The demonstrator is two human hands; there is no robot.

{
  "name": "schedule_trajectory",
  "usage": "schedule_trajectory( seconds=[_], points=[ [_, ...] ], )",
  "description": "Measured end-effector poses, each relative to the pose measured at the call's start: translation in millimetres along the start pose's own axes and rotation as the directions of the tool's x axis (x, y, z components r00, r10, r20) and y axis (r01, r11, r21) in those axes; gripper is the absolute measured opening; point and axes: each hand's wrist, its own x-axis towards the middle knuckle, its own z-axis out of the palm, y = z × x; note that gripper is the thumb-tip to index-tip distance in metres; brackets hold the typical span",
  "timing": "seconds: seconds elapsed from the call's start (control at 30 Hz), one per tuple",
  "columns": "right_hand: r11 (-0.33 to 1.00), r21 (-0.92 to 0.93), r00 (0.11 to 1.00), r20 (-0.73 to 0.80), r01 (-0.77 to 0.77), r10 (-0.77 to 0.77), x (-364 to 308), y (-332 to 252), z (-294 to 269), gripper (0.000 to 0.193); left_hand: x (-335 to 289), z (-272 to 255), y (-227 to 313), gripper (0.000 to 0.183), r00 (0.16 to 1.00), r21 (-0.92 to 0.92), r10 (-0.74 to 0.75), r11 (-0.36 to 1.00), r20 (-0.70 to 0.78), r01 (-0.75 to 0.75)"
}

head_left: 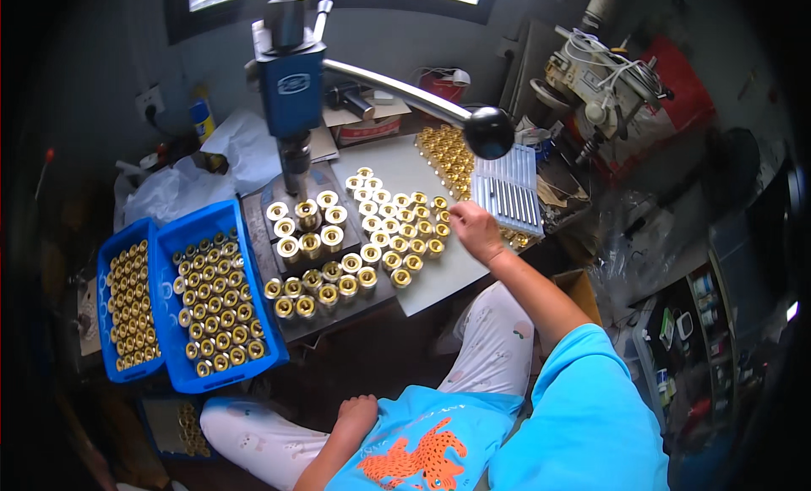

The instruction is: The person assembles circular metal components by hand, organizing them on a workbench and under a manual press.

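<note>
A rod tray [510, 168] lies just beside the right hand [475, 229], near brass-topped cylinders [405, 230]. The left hand [356, 415] lies lower; neither's grip can be told

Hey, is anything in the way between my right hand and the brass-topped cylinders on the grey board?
Nothing visible. Your right hand is right beside the nearest brass-topped cylinders; whether it touches one is unclear. The lever's black knob appears beyond the hand, not between.

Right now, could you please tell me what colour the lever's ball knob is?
The ball knob is black, showing best in the head view.
</note>
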Motion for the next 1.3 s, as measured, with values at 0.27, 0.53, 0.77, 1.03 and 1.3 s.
schedule_trajectory(
  seconds=[0.27,0.53,0.77,1.03,1.3],
  points=[
    [0.878,-0.294,0.908,0.07,-0.377,0.414,15.1,185.2,7.5,0.015,22.4,20.5,-2.3,0.032,0.963,-0.076,-0.12,0.987,0.24,0.142],
    [0.902,-0.377,0.938,0.18,-0.212,0.296,55.1,216.2,28.1,0.02,26.4,28.4,-4.5,0.033,0.927,-0.089,-0.239,0.957,0.29,0.275],
    [0.913,-0.394,0.875,0.399,-0.107,0.275,69.1,203.9,-2.0,0.032,40.2,53.8,-15.5,0.032,0.92,-0.069,-0.226,0.963,0.319,0.261],
    [0.926,-0.368,0.854,0.506,0.089,0.119,64.0,200.4,-10.0,0.033,37.2,42.1,-3.7,0.03,0.933,-0.07,-0.196,0.971,0.301,0.227],
    [0.97,-0.241,0.946,0.305,-0.033,0.108,38.2,123.4,-13.6,0.031,24.6,23.1,7.0,0.028,0.97,-0.091,-0.123,0.985,0.211,0.145]
  ],
)
